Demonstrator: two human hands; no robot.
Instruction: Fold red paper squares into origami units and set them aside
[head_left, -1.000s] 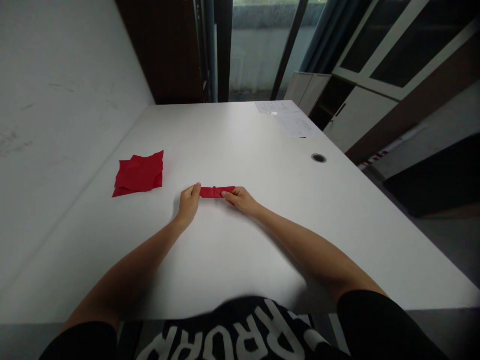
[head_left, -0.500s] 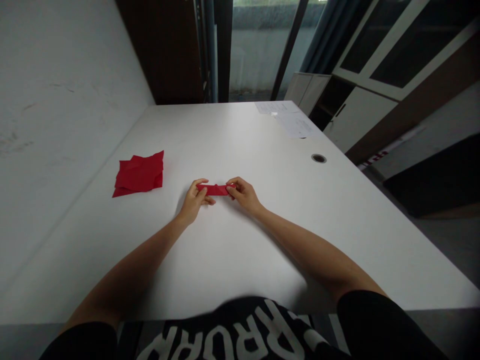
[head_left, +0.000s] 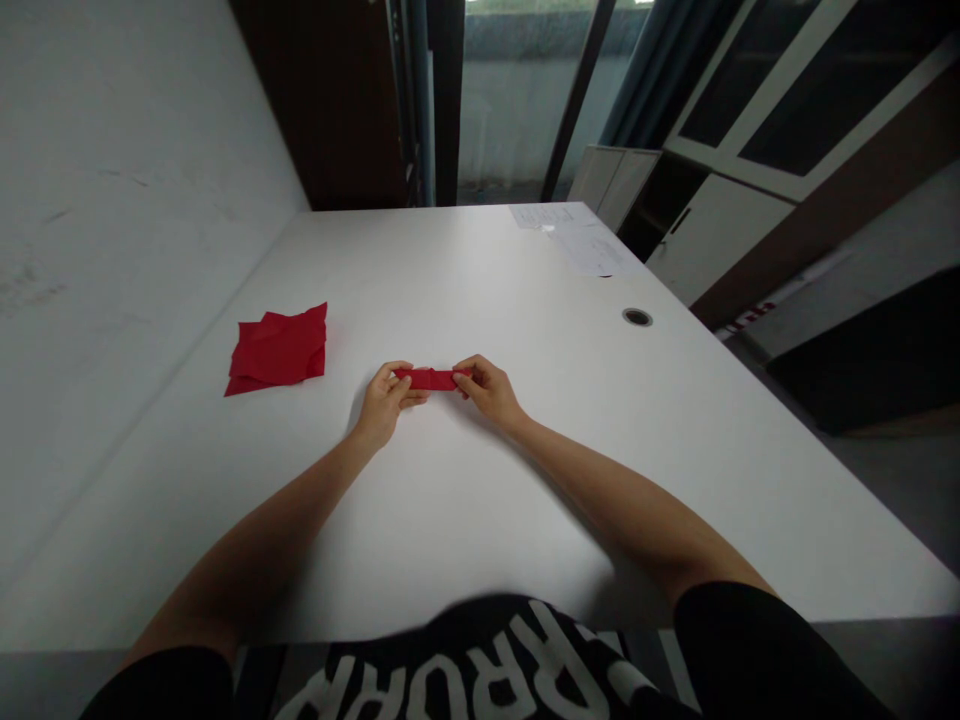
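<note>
A narrow folded strip of red paper (head_left: 433, 378) lies across the middle of the white table (head_left: 480, 500). My left hand (head_left: 384, 402) pinches its left end with curled fingers. My right hand (head_left: 489, 390) pinches its right end the same way. Both hands rest just above the table top, with the strip stretched between them. To the left, a small stack of red paper squares (head_left: 279, 349) lies flat, well clear of my left hand.
White sheets of paper (head_left: 581, 240) lie at the far right corner of the table. A round cable hole (head_left: 637, 317) sits right of my hands. A white wall runs along the left side; cabinets stand beyond the right edge.
My hands have moved closer together over the strip's ends and closed on them, fingers curling from a flat press into a pinch. The visible strip between them is shorter.
</note>
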